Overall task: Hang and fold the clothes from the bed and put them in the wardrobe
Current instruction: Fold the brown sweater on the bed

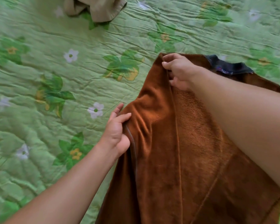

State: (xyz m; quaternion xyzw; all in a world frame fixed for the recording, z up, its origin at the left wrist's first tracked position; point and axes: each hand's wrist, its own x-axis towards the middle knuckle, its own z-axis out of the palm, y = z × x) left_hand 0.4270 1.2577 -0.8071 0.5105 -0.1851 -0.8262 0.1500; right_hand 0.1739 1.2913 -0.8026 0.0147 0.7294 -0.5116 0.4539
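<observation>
A rust-brown velvety fleece garment [176, 151] lies on the green quilted floral bedspread [55, 75], at its right side, reaching to the lower edge of the view. The pile is smooth and shiny along the folded left portion and coarser, matte in the centre panel. A straight seam runs diagonally across the lower right. A dark ribbed collar [229, 66] with a small label shows at the top edge. The left hand [118, 131] pinches the garment's left fold, fingers closed on the fabric. The right hand [178, 70] grips the upper left corner, closed on it. A beige crumpled garment [95, 7] lies well apart at the top.
</observation>
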